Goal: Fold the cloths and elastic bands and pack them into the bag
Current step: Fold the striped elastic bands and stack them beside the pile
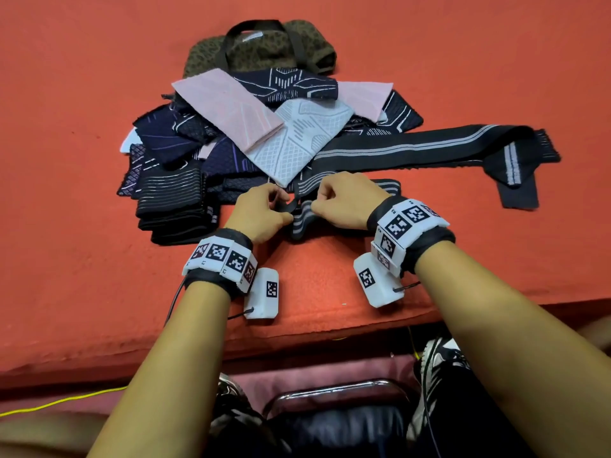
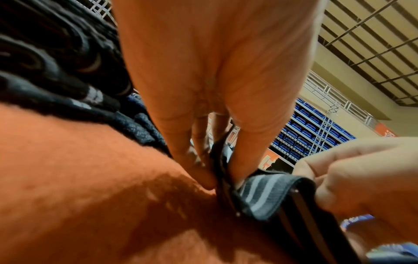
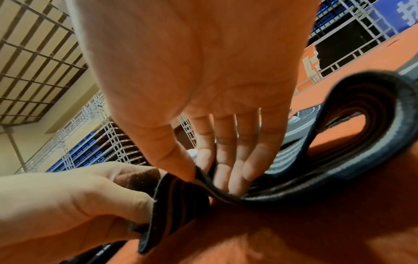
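At the near edge of the orange worktop (image 1: pixel 82 200), both hands work one end of a dark elastic band (image 1: pixel 413 150) with pale grey stripes. The left hand (image 1: pixel 261 213) pinches the band's near end between thumb and fingers, as the left wrist view shows, so that the end stands on its edge and serves as the fixed start of the fold. The right hand (image 1: pixel 344 200) grips the same band just to the right, thumb on one face and fingers on the other, apparently feeding the next length toward the held end. The rest of the band runs away to the right across the worktop, doubling back on itself in a loose loop at its far right end; most of it is not yet folded.

Beyond the hands lies a heap of cloths (image 1: pixel 231 127): pink, white and dark blue patterned pieces overlapping one another, none visibly packed. To the left, just beside the left hand, a stack of folded black bands (image 1: pixel 175 206) rests on the worktop, likely set aside there for packing together. The olive patterned bag (image 1: pixel 261 51) with dark handles lies at the far side, touching the heap, within reach. Judging by the heap, the task is at an early stage.
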The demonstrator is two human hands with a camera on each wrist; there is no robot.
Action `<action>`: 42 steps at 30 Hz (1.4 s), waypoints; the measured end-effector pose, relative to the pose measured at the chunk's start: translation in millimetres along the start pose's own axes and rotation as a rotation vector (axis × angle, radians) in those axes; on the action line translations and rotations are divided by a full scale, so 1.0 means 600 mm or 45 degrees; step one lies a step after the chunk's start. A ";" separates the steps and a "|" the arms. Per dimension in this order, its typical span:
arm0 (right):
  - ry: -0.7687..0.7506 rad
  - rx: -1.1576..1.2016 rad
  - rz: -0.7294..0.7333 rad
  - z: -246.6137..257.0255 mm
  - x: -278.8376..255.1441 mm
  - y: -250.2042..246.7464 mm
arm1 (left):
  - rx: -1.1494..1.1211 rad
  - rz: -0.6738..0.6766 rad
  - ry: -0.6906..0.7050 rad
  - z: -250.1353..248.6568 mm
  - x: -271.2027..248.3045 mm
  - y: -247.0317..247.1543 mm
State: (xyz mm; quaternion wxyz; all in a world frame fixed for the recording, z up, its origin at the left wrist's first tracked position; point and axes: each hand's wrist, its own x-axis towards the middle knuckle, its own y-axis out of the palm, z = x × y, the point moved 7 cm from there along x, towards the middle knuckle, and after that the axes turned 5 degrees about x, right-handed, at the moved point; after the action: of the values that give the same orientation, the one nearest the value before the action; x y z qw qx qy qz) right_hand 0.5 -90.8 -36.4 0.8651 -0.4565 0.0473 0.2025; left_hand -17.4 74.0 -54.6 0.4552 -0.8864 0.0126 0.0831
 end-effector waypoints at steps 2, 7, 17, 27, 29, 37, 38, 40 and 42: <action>-0.036 -0.018 -0.050 0.014 0.001 0.002 | 0.007 0.028 0.006 0.002 -0.003 -0.001; -0.139 -0.168 0.083 0.040 0.005 0.045 | 0.050 0.105 0.061 0.005 -0.005 0.010; -0.065 -0.281 0.112 0.016 0.013 0.069 | 0.154 -0.029 -0.090 0.023 -0.005 -0.015; -0.079 -0.078 -0.234 0.025 0.014 -0.006 | 0.114 -0.025 -0.008 0.013 -0.010 -0.026; -0.072 -0.064 -0.343 0.027 0.011 -0.023 | 0.100 0.017 0.015 0.010 -0.011 -0.021; 0.032 -0.322 -0.181 -0.029 0.013 0.005 | -0.079 0.162 0.081 0.003 -0.007 -0.004; 0.007 -0.293 -0.158 -0.029 0.014 0.005 | -0.102 0.178 0.072 0.005 -0.005 0.000; -0.042 -0.256 -0.110 -0.025 0.015 0.007 | -0.189 0.195 0.048 0.004 -0.004 0.005; -0.062 -0.220 -0.067 -0.020 0.013 0.008 | -0.306 0.187 0.020 0.003 -0.002 0.007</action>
State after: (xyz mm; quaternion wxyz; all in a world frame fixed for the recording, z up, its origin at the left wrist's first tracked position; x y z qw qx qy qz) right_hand 7.2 -95.8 -49.0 0.8284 -0.5256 -0.0034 0.1938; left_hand -19.0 72.9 -58.9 0.3383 -0.9319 0.0711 0.1100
